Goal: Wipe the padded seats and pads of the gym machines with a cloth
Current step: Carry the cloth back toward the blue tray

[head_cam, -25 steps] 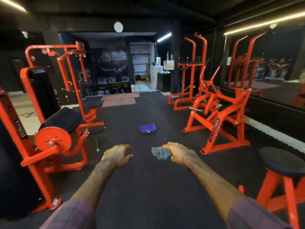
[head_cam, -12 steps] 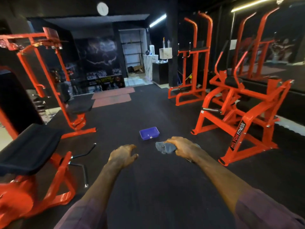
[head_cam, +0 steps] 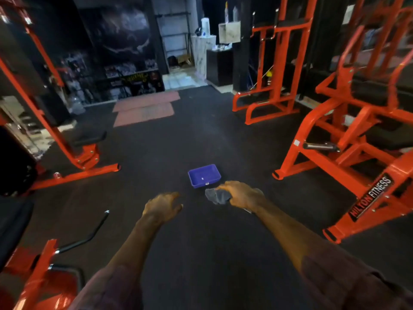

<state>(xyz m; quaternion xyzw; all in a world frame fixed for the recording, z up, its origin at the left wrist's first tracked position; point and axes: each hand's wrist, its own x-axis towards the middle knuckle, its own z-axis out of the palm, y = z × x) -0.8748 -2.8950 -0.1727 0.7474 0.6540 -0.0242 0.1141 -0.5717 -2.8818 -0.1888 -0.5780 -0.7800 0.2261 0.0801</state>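
Head cam: our right hand point(head_cam: 242, 194) grips the cloth point(head_cam: 216, 196), left hand point(head_cam: 162, 206) loose and empty; we could easily trip on that blue tray point(head_cam: 204, 175).

My right hand point(head_cam: 242, 194) hides most of the cloth point(head_cam: 215, 196); the small object in the blue tray point(head_cam: 204, 176) I can't identify.
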